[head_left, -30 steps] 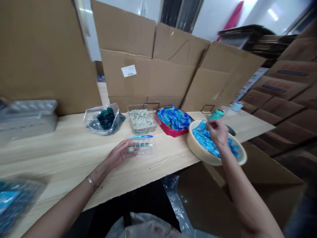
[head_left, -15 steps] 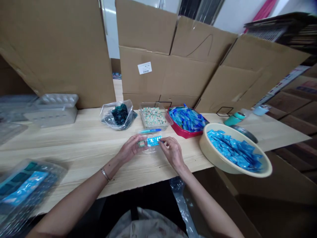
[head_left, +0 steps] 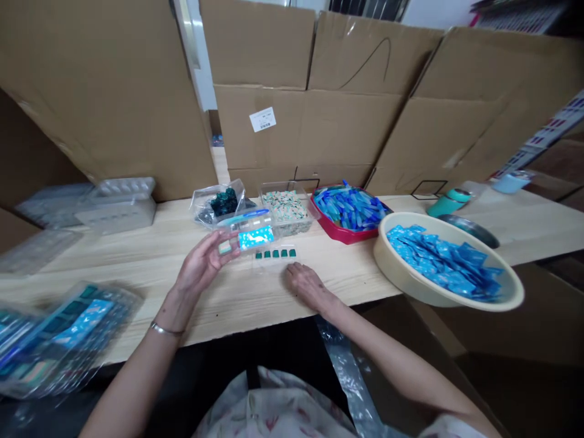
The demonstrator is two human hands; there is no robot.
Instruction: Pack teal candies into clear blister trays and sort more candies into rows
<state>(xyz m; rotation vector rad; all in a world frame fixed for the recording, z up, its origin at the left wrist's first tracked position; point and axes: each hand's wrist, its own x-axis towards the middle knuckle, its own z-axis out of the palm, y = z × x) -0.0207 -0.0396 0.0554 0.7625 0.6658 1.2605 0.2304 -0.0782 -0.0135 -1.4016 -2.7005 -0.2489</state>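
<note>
My left hand (head_left: 203,258) is closed on the left end of a clear plastic tray (head_left: 232,233), raised and tilted above the table. In that tray lie a bright blue spotted packet (head_left: 256,238), a blue pen (head_left: 244,216) and a small pale piece partly behind my fingers. Below and to its right, a second clear tray on the table shows a row of several dark green squares (head_left: 275,253). My right hand (head_left: 308,286) rests low on the table, its curled fingers at this second tray's near right corner.
Behind stand a bag of dark green pieces (head_left: 224,202), a box of small pale pieces (head_left: 286,205) and a red tray of blue pens (head_left: 349,210). A cream basin (head_left: 383,258) of blue packets is at right. Filled trays (head_left: 73,334) lie left; cardboard (head_left: 260,140) walls the back.
My left hand has lifted the tray with the packet and pen up and left. My right hand has left the packet and moved down. The row of green squares is now uncovered.
</note>
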